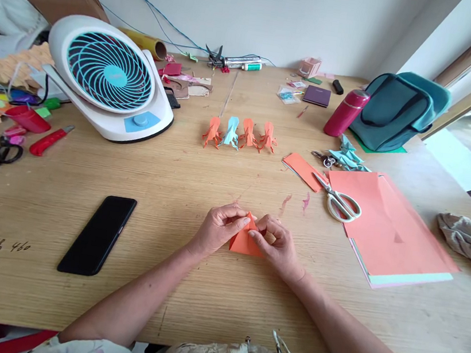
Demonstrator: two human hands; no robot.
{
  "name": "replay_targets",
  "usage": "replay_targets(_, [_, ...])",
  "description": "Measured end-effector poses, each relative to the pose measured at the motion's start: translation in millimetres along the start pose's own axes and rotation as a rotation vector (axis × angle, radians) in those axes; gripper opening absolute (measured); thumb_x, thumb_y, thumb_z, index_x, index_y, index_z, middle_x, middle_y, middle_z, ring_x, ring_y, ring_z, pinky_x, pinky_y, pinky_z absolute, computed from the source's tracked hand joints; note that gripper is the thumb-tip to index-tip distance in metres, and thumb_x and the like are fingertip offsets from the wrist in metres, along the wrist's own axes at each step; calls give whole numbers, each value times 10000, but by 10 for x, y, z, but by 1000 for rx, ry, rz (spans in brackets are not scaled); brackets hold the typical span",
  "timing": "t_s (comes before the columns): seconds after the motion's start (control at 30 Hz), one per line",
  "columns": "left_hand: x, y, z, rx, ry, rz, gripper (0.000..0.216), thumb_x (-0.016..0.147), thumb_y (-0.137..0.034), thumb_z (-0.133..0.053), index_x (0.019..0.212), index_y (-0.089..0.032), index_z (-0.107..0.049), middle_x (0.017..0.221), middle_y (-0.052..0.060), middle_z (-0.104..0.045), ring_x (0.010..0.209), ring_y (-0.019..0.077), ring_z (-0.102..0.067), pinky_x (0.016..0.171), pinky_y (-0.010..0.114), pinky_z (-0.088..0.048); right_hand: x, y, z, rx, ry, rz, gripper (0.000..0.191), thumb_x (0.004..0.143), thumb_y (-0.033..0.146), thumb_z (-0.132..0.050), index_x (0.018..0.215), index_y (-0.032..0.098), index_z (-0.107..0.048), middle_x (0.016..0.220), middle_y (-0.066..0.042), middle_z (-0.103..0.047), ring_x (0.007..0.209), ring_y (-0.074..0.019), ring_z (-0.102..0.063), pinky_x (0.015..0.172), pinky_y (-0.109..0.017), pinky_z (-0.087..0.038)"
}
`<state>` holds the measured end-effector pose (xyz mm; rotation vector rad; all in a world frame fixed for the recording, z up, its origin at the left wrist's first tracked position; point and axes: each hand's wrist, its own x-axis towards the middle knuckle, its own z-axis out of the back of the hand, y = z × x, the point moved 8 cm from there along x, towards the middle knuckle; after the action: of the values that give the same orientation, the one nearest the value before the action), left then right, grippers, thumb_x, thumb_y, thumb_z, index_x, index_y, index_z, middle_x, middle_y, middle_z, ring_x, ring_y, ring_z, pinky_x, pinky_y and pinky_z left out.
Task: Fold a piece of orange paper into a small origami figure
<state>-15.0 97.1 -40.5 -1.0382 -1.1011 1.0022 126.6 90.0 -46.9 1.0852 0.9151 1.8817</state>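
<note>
So, left to right: my phone point(97, 235) lies flat on the desk point(169, 185) with the fan point(110, 76) behind it, then comes my left hand point(219, 231), thumb and fingers pinching the left side of a folded orange paper point(244, 246) up near its tip. Beyond that, well apart from my hands, four paper figures stand in a row, orange, blue point(231, 129), orange, orange, thin legs and all, so I'd call those done. The one I've got is nowhere near that: a few folds in, I'd say, no legs on it, so most of the shaping looks left. It's a small, pretty crisp triangle, point away from me, wide straight edge toward me, sloping flaps at the front, low over the desk right between my hands. My right hand point(277, 246) is pinching its right side, covering part of it, so can't tell how that edge sits. Further right there's a cut orange strip point(302, 169), scissors point(342, 207) lying with their tips by it, and big orange sheets point(397, 232).
</note>
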Motion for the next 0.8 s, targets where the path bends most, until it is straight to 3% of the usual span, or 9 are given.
replay_targets(0.27, [6,76,-1,-54,-22,47,154,837,-281,-642,747,-157,-648,697,-1,-638,661,117,-553,651,231,-450,8,-14,2,-19,1,-11,292,948,389,-613,718,216,-563,701,10,-569,664,-149,-513,688,-322,-390])
replay_targets(0.63, [8,-33,-32,-79,30,60,181,831,-251,-591,676,-170,-547,654,-30,-536,629,101,-464,636,226,-402,-8,11,-22,-1,37,-13,295,930,404,-631,713,218,-558,680,20,-554,659,-150,-501,693,-322,-375])
replay_targets(0.8, [-10,-37,-76,-40,72,69,193,833,-255,-595,670,-164,-544,638,-34,-505,626,101,-448,627,232,-380,-20,18,2,84,18,-46,184,938,390,-615,862,222,-614,745,8,-604,680,-154,-537,696,-311,-418])
